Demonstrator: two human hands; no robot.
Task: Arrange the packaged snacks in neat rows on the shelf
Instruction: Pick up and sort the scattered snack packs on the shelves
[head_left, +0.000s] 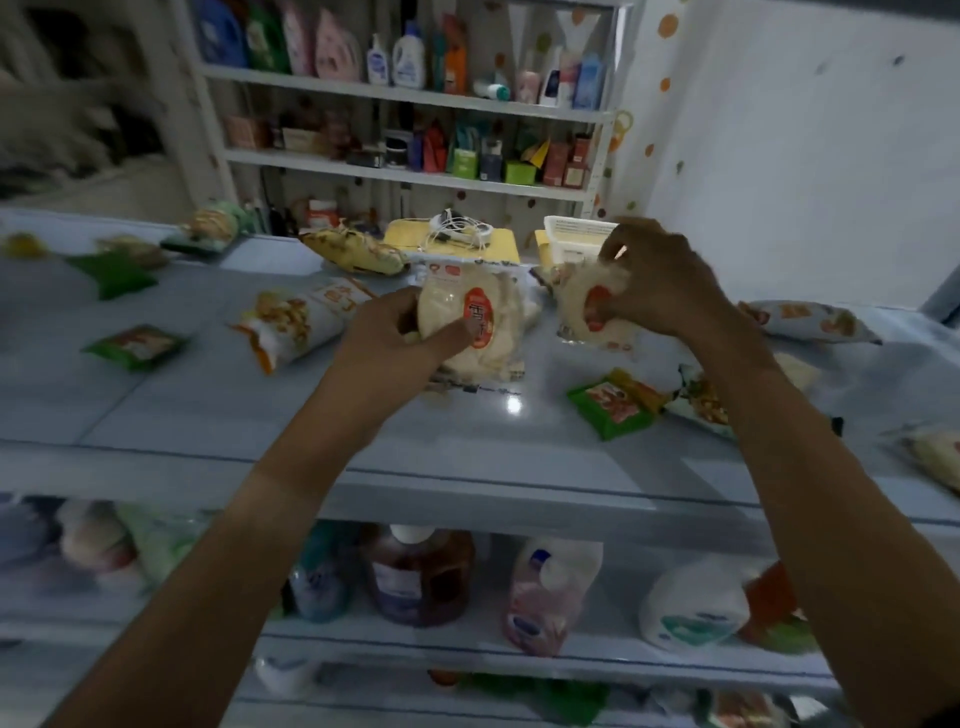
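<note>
1. Left hand (400, 332) gripping a clear pack of pale round crackers (467, 322) with an orange label, thumb curled across its front, held just above the pale blue shelf top (208, 410).
2. Right hand (660, 280) clenched around a 2nd cracker pack (582, 306), fingers pinching its upper edge, just right of the 1st.
3. Scattered around on the shelf top: a white-and-orange snack bag (296, 322) just left of the left hand, a small green packet (136, 345) further left, another green packet (111, 275) behind it, a yellow bag (356, 252) toward the back.
4. Under the right forearm: a green-and-red packet (613, 402) touching a patterned bag (701, 400); a pale bag (810, 322) off to the right.
5. At the back edge: a white basket (571, 236) partly hidden by the right hand, a tangle of white cable (457, 234) on a yellow box.
6. Below: bottles of liquid (415, 577) on the lower shelf.
</note>
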